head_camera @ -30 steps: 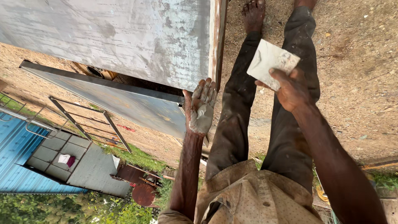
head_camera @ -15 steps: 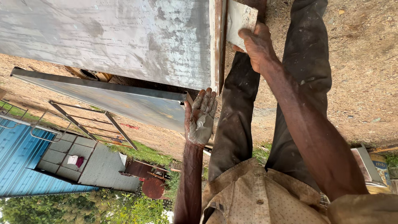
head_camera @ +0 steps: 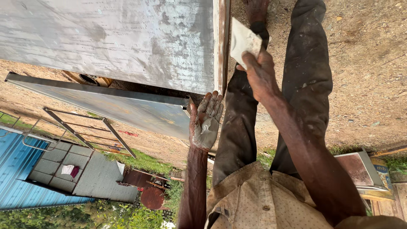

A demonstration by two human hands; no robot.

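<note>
A large grey metal panel (head_camera: pixel 127 42) with a rusty framed edge (head_camera: pixel 221 46) stands in front of me. My right hand (head_camera: pixel 259 74) grips a flat white scraper (head_camera: pixel 243 40), held just to the right of that edge. My left hand (head_camera: pixel 206 123) is spread open below the panel's corner. Its palm faces me, smeared with grey filler, and it holds nothing. Under both hands are my legs in dark, dusty trousers (head_camera: pixel 305 76).
A second grey metal sheet (head_camera: pixel 127 108) lies slanted behind the panel. A metal frame of bars (head_camera: pixel 80 131) rests on the sandy ground (head_camera: pixel 364 63). A blue corrugated sheet (head_camera: pixel 17 169), a grey gate panel and a flat box (head_camera: pixel 360 169) lie nearby.
My right hand carried the white scraper leftward from over my leg to the panel's edge, then drew back slightly. My left hand stayed open in about the same place.
</note>
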